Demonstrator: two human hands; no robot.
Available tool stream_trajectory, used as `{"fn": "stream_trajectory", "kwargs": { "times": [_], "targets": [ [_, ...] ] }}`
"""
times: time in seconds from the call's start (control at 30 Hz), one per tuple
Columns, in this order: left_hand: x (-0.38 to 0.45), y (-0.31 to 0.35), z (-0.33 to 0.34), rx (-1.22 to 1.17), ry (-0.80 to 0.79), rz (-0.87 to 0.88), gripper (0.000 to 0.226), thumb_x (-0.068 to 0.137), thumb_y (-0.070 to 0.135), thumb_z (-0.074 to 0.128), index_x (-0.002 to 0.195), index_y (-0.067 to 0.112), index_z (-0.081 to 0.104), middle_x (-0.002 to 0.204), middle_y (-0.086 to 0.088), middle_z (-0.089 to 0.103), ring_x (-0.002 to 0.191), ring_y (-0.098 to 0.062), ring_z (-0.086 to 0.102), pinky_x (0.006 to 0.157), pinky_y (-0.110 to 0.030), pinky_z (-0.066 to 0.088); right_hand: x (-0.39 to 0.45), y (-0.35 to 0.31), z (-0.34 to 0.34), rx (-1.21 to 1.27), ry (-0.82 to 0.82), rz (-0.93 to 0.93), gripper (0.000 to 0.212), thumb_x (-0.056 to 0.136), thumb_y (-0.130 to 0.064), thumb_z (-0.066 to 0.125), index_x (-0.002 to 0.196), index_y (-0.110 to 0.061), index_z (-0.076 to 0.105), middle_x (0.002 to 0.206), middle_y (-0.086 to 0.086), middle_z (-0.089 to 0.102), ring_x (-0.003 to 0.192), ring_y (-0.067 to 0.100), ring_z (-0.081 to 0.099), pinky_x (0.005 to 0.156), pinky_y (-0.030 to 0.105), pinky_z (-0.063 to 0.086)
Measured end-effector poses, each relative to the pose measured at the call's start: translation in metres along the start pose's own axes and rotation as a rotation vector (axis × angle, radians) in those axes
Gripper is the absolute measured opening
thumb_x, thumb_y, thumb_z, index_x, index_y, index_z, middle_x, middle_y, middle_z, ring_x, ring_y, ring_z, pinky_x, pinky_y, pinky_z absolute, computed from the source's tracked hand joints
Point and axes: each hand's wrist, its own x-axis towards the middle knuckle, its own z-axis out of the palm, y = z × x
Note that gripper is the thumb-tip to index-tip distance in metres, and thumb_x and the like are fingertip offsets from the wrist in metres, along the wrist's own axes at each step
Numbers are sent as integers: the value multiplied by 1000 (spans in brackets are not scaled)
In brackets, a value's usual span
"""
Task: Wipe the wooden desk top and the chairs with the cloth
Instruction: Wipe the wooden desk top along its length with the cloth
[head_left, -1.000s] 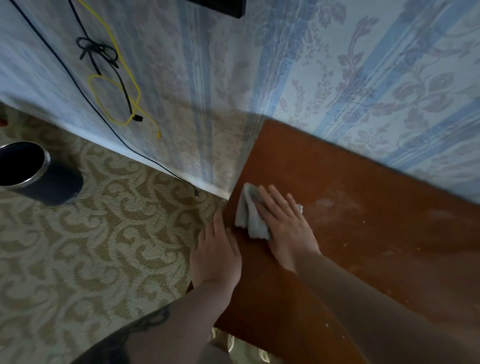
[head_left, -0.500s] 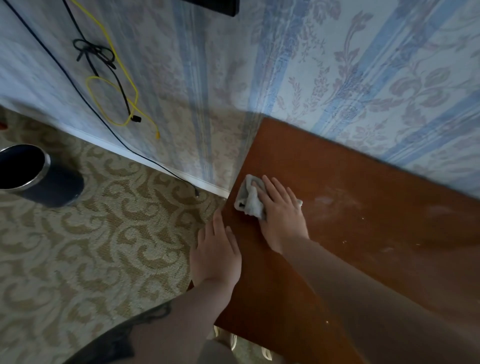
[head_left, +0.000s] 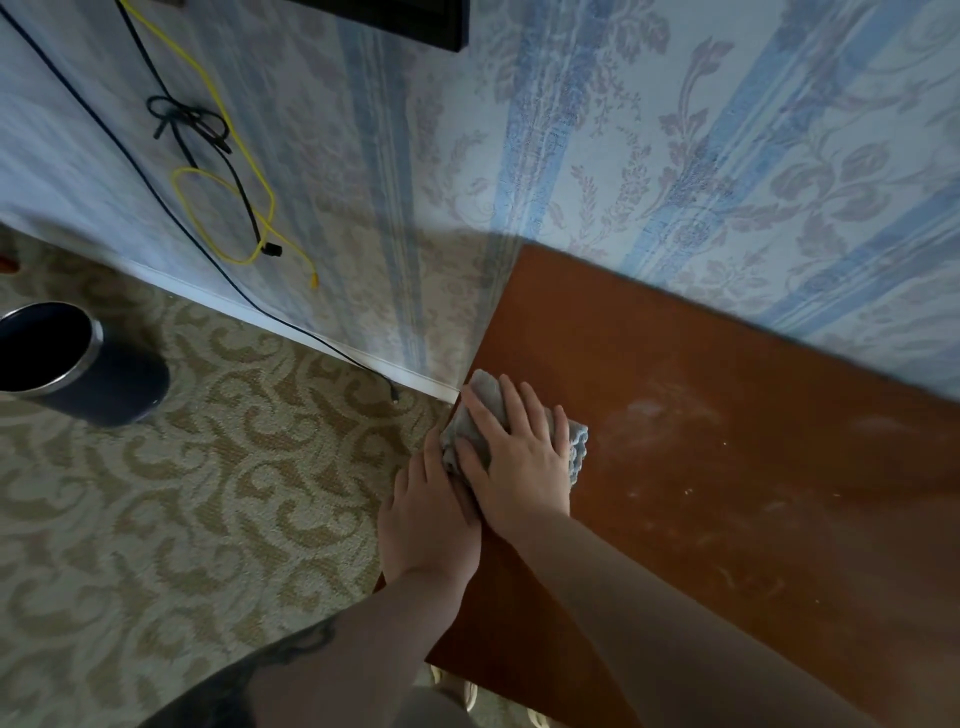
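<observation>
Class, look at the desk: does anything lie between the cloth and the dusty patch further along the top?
Nothing visible. Bare wood separates the cloth, under the right hand, from the dusty patch.

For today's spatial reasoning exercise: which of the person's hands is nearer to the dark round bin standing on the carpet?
Left. The left hand sits at the desk's edge, on the side of the dark round bin; the right hand lies farther off.

The desk top (head_left: 753, 493) lies bare to the right of the hands — wide free room, closed at the back by the wall (head_left: 675, 182). Left of its edge is open carpet (head_left: 208, 519) — only a bin (head_left: 78, 364) stands there, well apart.
</observation>
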Motion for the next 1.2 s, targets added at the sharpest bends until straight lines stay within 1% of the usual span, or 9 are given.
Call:
{"fn": "stream_trajectory", "kwargs": {
  "times": [0.1,0.2,0.4,0.63,0.8,0.9,1.03,1.1,1.2],
  "targets": [
    [0,1,0,-26,-8,-17,56,97,41,21,150,24,13,150,8,34,134,-11,36,102,-30,36,-20,28,2,-75,-14,-198,51,96,-48,28,146,-40,31,156,-4,29,146,19,17,119,46,9],
    [-1,1,-2,-35,5,-20,54,98,39,14,150,25,16,149,8,37,132,-13,39,99,-32,38,-22,57,-4,-193,-58,-300,54,98,-45,20,152,-35,18,160,-2,18,148,18,9,117,46,10],
    [0,2,-2,-52,7,-26,53,100,36,16,151,23,17,150,7,35,134,-12,36,101,-31,36,4,10,5,12,106,87,51,104,-38,20,154,-30,13,161,-9,2,147,9,-6,119,36,-6],
    [-4,2,-6,-178,13,-58,50,101,32,22,151,28,20,151,10,34,135,-10,36,99,-30,37,-20,62,2,-241,-39,-423,55,99,-39,21,153,-29,18,160,-4,14,147,15,13,115,40,11],
    [-3,2,-7,-187,20,-73,49,101,33,22,149,27,27,146,8,41,129,-12,44,94,-29,40,6,17,5,-6,95,14,54,99,-40,15,152,-31,23,160,-8,13,148,12,5,120,38,5],
    [-3,2,-9,-233,11,-111,45,99,30,27,142,21,39,140,1,50,121,-18,52,90,-30,40,-16,0,15,25,77,-134,50,98,-35,27,147,-28,36,158,-7,23,146,14,17,118,38,9],
    [-6,3,-12,-268,40,-114,46,101,30,25,146,26,35,144,5,46,126,-16,50,93,-30,39,-33,49,5,-150,-21,-444,56,96,-35,32,151,-30,24,159,-7,20,146,13,16,116,40,13],
    [-6,4,-13,-249,33,-109,46,102,33,21,147,28,32,146,8,44,127,-14,48,92,-29,37,-23,67,0,-214,7,-398,55,95,-34,28,150,-31,27,158,-6,23,146,15,16,116,40,11],
    [-5,4,-12,-231,18,-111,46,102,37,18,146,30,30,144,11,43,126,-13,48,84,-26,31,0,51,-2,-79,108,-85,51,97,-36,24,147,-31,35,157,-7,27,146,15,17,118,37,9]
  ]
}}
